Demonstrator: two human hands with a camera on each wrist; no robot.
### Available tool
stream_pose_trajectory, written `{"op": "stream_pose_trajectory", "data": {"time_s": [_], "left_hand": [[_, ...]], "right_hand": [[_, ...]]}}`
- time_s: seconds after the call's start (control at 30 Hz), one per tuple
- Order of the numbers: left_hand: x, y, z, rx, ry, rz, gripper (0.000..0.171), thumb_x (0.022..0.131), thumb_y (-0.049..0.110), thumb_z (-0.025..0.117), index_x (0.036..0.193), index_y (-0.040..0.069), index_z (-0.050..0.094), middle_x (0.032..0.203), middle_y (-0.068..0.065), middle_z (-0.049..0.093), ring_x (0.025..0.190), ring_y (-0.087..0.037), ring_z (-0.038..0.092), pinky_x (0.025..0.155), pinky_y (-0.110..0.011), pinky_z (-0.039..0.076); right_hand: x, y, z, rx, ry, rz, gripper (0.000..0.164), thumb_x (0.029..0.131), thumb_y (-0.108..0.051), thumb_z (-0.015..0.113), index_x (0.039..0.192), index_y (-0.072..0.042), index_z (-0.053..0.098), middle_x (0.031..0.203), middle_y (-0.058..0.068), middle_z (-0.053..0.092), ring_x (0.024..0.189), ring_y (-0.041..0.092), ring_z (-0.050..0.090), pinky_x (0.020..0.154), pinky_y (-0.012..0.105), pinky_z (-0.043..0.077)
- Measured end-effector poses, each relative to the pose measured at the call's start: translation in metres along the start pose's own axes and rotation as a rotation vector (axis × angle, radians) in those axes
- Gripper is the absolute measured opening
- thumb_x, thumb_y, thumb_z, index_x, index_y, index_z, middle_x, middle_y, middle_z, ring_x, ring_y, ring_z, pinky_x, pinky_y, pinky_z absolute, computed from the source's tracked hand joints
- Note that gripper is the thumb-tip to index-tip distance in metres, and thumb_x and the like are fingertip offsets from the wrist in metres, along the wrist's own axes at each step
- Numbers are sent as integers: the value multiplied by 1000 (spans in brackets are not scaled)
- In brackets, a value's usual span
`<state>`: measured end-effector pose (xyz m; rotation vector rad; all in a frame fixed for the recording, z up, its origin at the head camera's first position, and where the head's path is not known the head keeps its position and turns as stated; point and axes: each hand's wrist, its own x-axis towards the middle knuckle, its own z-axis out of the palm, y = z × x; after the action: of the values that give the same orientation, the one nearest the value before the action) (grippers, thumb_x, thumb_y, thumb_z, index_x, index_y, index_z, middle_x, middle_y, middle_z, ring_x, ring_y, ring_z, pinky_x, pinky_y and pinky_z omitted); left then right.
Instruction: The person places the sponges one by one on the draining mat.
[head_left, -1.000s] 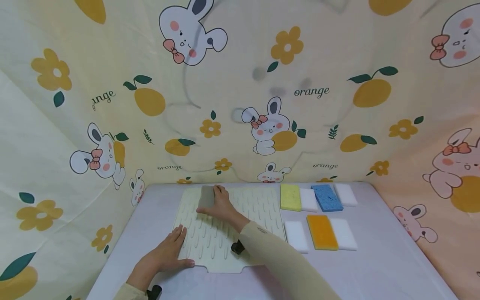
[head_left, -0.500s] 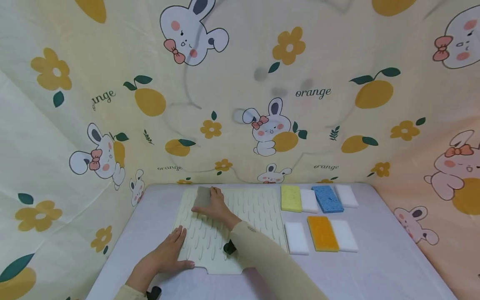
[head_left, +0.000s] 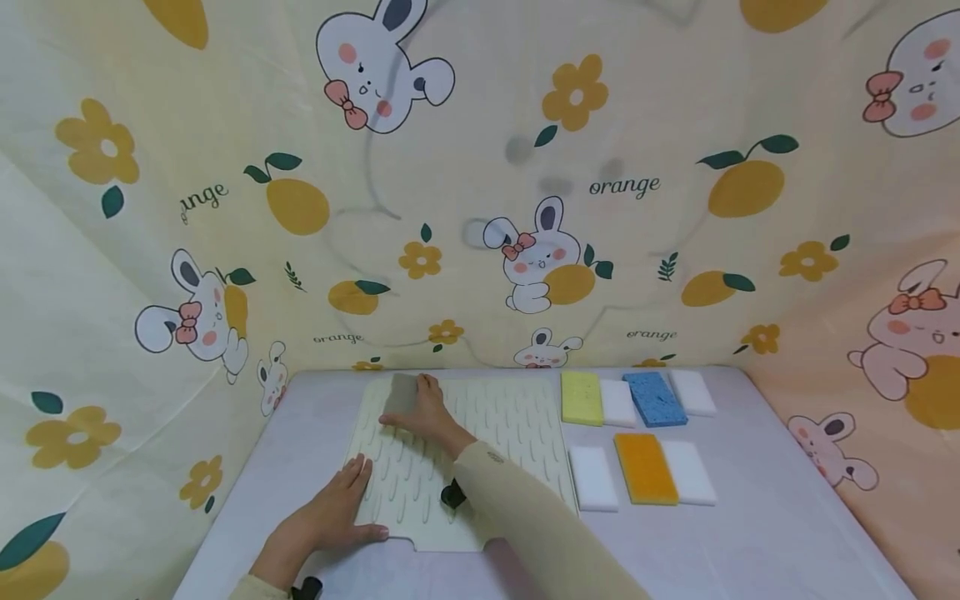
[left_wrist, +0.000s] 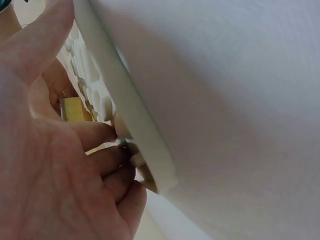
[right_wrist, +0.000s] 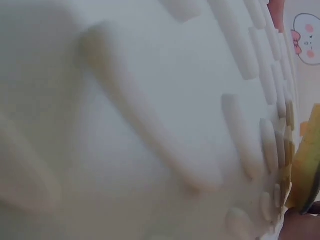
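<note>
A cream draining board [head_left: 517, 417] with raised ridges and a front lip lies on the table. My right hand [head_left: 431, 408] grips a scouring sponge [head_left: 401, 393] on its far left part, fingers at the far side and thumb at the near side. The sponge shows a grey face in the head view; its yellow body [right_wrist: 302, 167] shows in the right wrist view. My left hand [head_left: 326, 508] rests at the board's near left corner, fingers on the left edge and thumb by the front edge. In the left wrist view its fingertips [left_wrist: 122, 160] touch the rim.
Right of the board lie a yellow-green sponge [head_left: 581, 398], a blue sponge [head_left: 655, 398], an orange sponge [head_left: 646, 468] and several white pads [head_left: 594, 477]. A printed curtain [head_left: 465, 167] hangs behind and beside the table [head_left: 780, 508].
My right hand has slid the sponge a little to the left over the board. The left hand has stayed at the board's corner.
</note>
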<state>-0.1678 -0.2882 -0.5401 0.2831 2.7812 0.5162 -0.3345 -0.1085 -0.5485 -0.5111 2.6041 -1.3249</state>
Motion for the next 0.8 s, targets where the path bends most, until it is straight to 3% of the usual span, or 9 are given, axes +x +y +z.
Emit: {"op": "stream_pose_trajectory", "data": {"time_s": [0.43, 0.63, 0.8], "left_hand": [[1, 3, 0, 9, -2, -4, 122, 84, 63, 85, 164, -10, 28, 173, -33, 22, 161, -49, 21, 128, -63, 29], [1, 7, -3, 8, -7, -9, 122, 84, 62, 85, 164, -11, 29, 172, -34, 22, 160, -51, 22, 127, -64, 29], [-1, 4, -1, 11, 7, -10, 122, 84, 62, 86, 163, -12, 29, 171, -35, 22, 160, -52, 22, 127, -64, 29]], "right_hand": [[4, -1, 10, -67, 9, 18, 125, 86, -46, 91, 169, 5, 14, 176, 24, 15, 156, 39, 33, 122, 50, 44], [2, -4, 7, -79, 3, -3, 131, 85, -51, 91, 171, 0, 7, 178, 25, 6, 163, 42, 18, 124, 53, 41], [-3, -6, 2, -88, 3, -45, 126, 89, -54, 86, 171, 1, 8, 178, 25, 8, 163, 42, 17, 125, 55, 40]]}}
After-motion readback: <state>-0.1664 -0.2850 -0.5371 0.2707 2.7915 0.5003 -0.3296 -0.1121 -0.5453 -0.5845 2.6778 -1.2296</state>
